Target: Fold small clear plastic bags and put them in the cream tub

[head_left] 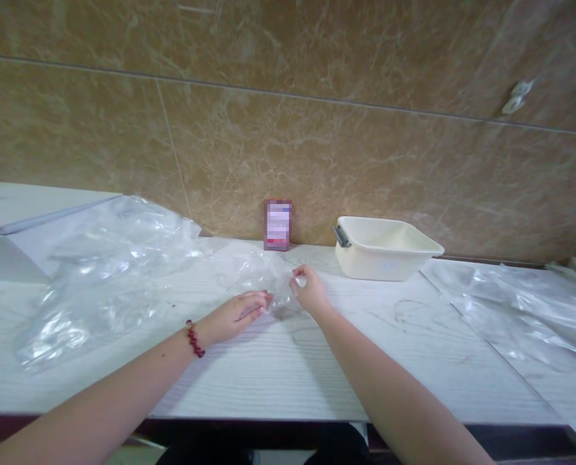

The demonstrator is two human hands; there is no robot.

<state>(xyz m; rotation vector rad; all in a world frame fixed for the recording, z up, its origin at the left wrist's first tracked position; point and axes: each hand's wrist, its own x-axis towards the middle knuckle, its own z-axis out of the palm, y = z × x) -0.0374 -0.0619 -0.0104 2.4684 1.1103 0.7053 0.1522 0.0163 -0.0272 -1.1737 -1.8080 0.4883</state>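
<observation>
A clear plastic bag [254, 274] lies crumpled on the white table, with part of it stretched between my two hands. My left hand [234, 315], with a dark red bead bracelet on the wrist, has its fingers closed on the bag's near edge. On the bag's right side my right hand [310, 289] pinches the plastic between thumb and fingers. Just behind the bag, a phone-like rectangle [277, 225] with a blurred-out face leans upright against the wall.
A cream plastic tub [378, 265] with a grey handle clip stands at the back right. Clear plastic sheeting [118, 265] is heaped at the left, beside a white box [26, 213]. More clear plastic [520, 310] lies at the right. A brown marble wall [288, 142] borders the table's back.
</observation>
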